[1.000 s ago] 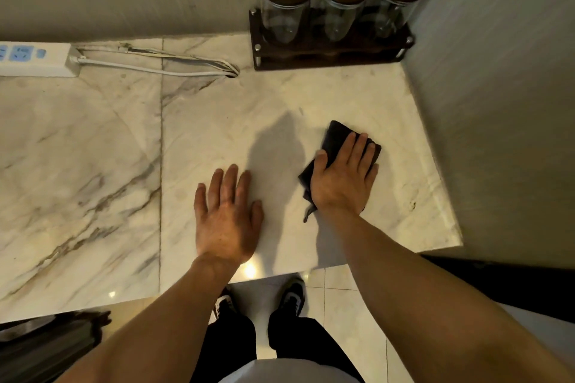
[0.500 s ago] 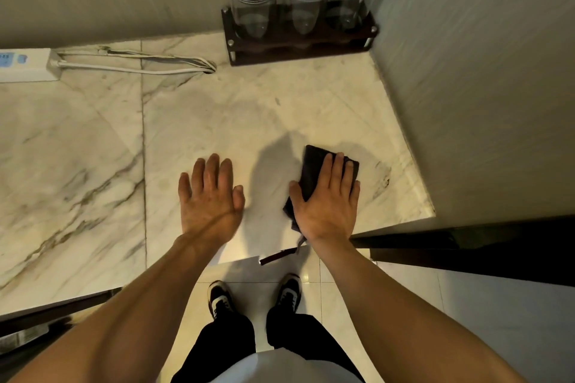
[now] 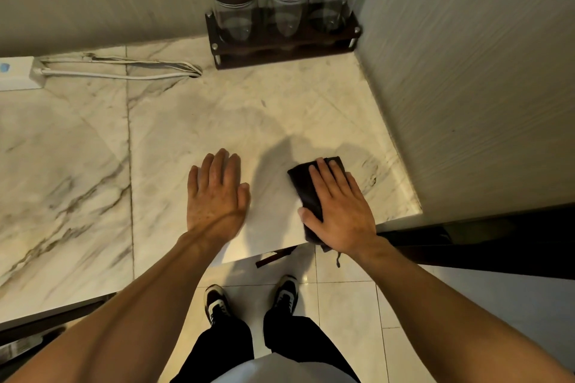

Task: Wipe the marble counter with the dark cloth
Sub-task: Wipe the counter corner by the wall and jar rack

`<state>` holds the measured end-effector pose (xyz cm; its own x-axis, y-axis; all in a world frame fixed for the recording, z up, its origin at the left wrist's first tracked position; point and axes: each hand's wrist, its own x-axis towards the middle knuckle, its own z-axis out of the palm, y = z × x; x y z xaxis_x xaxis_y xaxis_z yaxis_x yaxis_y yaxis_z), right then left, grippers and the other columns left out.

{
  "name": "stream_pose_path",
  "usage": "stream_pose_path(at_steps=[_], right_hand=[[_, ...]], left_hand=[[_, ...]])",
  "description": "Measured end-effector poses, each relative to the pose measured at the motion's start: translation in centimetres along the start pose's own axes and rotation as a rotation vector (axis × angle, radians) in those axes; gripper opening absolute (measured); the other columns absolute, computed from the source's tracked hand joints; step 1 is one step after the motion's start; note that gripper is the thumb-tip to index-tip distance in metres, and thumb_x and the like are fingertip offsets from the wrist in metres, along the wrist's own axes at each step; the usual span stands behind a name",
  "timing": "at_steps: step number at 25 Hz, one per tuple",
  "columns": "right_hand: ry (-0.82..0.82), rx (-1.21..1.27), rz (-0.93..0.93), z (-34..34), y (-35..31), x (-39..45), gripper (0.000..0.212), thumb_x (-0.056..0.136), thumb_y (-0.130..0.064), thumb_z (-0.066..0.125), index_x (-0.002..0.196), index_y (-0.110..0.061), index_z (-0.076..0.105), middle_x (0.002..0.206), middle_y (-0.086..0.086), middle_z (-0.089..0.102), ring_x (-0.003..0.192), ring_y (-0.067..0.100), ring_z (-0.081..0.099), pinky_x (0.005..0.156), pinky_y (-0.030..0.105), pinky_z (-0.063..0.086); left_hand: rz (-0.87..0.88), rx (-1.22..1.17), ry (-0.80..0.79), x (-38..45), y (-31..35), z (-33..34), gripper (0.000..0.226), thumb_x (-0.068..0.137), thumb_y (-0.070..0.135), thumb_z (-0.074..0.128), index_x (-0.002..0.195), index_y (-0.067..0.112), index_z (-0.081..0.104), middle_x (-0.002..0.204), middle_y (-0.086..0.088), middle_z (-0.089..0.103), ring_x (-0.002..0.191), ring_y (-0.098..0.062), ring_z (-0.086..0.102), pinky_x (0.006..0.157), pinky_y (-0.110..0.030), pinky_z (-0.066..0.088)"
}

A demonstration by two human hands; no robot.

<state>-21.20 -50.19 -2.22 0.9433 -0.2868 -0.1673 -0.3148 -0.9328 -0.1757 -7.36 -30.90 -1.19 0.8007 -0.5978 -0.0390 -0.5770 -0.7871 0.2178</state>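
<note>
The marble counter (image 3: 193, 121) is white with grey and brown veins and fills the middle of the head view. A folded dark cloth (image 3: 303, 186) lies near the counter's front edge, towards the right corner. My right hand (image 3: 337, 207) lies flat on top of the cloth, pressing it onto the marble; a thread of the cloth hangs over the edge. My left hand (image 3: 216, 194) rests flat on the bare marble to the left of the cloth, fingers together, holding nothing.
Three glass jars with dark lids stand in a dark rack (image 3: 284, 47) in the back right corner. A white power strip (image 3: 18, 74) with cables (image 3: 124, 68) lies at the back left. Walls bound the counter behind and on the right (image 3: 466, 87). My shoes (image 3: 252, 298) stand on the tiled floor.
My right hand has drawn the cloth back towards the counter's front edge, and its far corner has swung leftward. The left hand has stayed flat on the marble.
</note>
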Motion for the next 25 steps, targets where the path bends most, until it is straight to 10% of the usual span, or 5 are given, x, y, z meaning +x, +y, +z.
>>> stream_pose_path(at_steps=[25], right_hand=[[-0.079, -0.128, -0.289, -3.0, 5.2, 9.8, 0.078, 0.091, -0.058, 0.027, 0.154, -0.020, 0.002, 0.160, -0.004, -0.008, 0.147, 0.012, -0.013, 0.119, 0.033, -0.006]], left_hand=[[-0.015, 0.052, -0.068, 1.7, 2.6, 2.0, 0.062, 0.095, 0.049, 0.022, 0.148, 0.016, 0.025, 0.156, -0.011, 0.026, 0.146, -0.029, 0.012, 0.118, -0.051, 0.007]])
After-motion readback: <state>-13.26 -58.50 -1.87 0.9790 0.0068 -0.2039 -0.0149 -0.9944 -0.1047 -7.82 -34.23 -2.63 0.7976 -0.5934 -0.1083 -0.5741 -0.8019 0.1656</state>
